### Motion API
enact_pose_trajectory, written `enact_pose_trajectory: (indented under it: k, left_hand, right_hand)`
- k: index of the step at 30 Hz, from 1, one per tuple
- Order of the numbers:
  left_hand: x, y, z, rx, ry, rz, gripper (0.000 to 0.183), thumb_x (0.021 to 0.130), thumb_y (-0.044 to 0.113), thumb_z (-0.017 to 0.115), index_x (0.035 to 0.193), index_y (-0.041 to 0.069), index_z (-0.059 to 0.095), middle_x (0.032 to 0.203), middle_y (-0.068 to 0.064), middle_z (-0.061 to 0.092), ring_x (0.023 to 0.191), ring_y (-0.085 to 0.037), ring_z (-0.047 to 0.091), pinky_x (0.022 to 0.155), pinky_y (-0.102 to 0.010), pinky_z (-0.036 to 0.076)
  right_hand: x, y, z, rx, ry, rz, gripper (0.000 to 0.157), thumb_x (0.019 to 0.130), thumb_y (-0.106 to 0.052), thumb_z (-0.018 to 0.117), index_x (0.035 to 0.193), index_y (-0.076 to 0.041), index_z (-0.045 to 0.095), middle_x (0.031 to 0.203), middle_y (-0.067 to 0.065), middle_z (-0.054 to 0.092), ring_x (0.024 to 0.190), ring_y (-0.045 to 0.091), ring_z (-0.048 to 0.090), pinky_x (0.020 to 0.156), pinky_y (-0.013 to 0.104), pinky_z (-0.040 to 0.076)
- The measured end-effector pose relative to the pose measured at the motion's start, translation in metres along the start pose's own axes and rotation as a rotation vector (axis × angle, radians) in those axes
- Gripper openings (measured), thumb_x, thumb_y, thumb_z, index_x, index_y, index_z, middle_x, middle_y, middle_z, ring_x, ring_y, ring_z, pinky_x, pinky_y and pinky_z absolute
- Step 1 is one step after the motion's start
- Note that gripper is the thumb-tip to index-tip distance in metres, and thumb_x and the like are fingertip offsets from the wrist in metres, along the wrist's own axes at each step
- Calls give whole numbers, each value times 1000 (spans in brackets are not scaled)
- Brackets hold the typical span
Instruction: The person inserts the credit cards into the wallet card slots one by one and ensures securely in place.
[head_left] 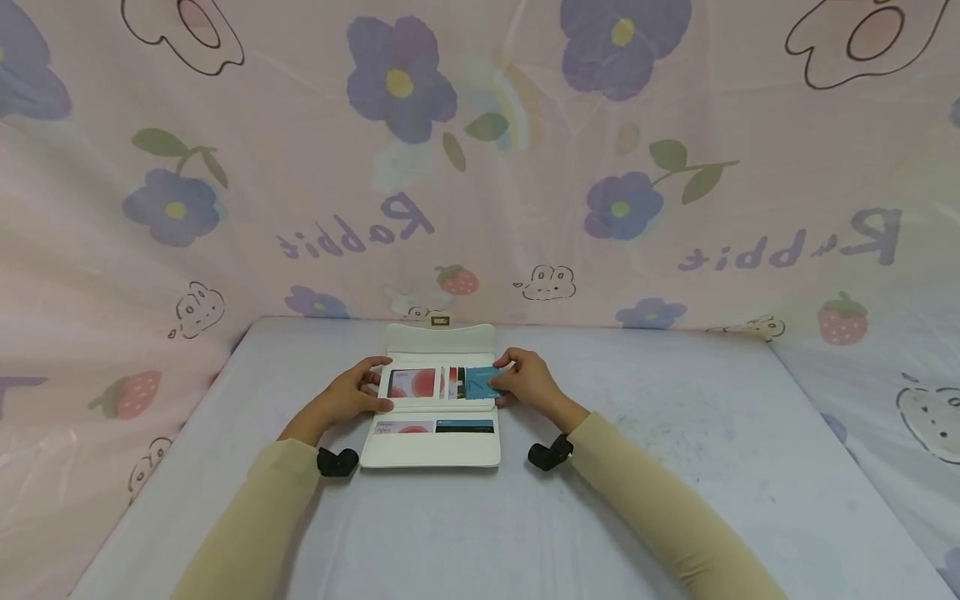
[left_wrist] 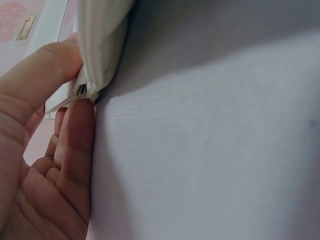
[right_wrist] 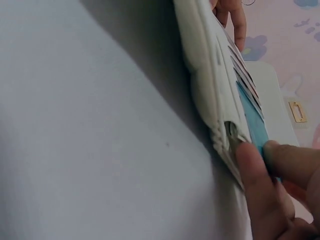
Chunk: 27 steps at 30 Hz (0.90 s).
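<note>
A white wallet (head_left: 427, 452) lies unfolded on the table, with cards in its slots. My left hand (head_left: 351, 393) holds the wallet's left edge, thumb on top and fingers at the side; the left wrist view shows this grip on the white edge (left_wrist: 102, 45). At the opposite side, my right hand (head_left: 534, 383) pinches the right end of a blue card (head_left: 478, 382) that lies in the middle panel. In the right wrist view the thumb presses on the blue card (right_wrist: 254, 120), and a fingertip is against the wallet's edge. The card's far end is hidden under the hand.
A pink-and-red card (head_left: 412, 383) shows in a window left of the stacked cards. Two more cards (head_left: 465, 426) sit in the lower panel. A gold clasp plate (head_left: 439, 320) tops the upper flap. The white-covered table (head_left: 675, 400) meets a patterned curtain (head_left: 480, 183) behind.
</note>
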<state>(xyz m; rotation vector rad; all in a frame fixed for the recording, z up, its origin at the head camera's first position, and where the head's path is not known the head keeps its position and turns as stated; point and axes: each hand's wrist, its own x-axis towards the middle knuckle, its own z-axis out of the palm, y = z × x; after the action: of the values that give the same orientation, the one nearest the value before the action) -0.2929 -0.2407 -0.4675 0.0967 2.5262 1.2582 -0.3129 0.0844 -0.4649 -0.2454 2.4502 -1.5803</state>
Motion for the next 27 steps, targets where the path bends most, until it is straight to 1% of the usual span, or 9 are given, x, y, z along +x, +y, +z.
enact_pose_trajectory:
  k: [2,5,10,12,15,21,27]
  left_hand:
    - [0,-1,0,-11,-3,7,84,78,20,81,147,17,34,122,-14,50,93,-20,53,80,-29,44]
    - [0,-2,-1,-16,-7,16,84,78,19,81,148,16,34,122,-15,49,92,-20,53,79,-29,45]
    - [0,-1,0,-1,-2,8,83,79,20,80,148,19,33,124,-14,48,95,-20,53,81,-30,45]
    - [0,-1,0,3,2,0,83,79,21,80,148,21,34,125,-13,48,96,-21,53,82,-31,45]
    - [1,-1,1,15,-3,4,83,80,21,79,148,20,33,126,-15,48,97,-21,54,82,-31,45]
    - [-1,0,1,21,-3,7,82,80,20,79,148,18,33,125,-15,49,95,-20,53,81,-30,44]
    - [-2,1,0,19,5,14,82,80,20,80,148,17,33,124,-15,48,94,-20,52,80,-30,43]
  right_hand:
    - [0,0,1,-15,1,-4,26,82,-6,74,104,-2,61,60,8,59,49,15,66,53,23,51]
    - [1,0,1,-18,-3,-18,27,82,-7,75,105,-2,62,60,8,59,49,15,65,53,24,53]
    - [-1,2,-1,-27,-8,-27,31,83,-9,74,110,-3,61,70,8,63,55,16,66,58,27,56]
    - [-2,4,-2,-58,0,-35,34,83,-11,74,113,-4,61,76,7,65,58,15,66,58,27,56]
    - [-5,5,-5,-110,-1,-38,39,82,-12,75,117,-7,61,82,7,66,61,14,64,55,28,54]
    - [-10,6,-13,-207,-42,-69,43,80,-10,74,120,-10,61,93,7,67,65,13,61,52,27,53]
    - [-14,4,-17,-235,-65,-86,43,80,-10,74,121,-11,61,99,8,67,71,12,62,52,26,53]
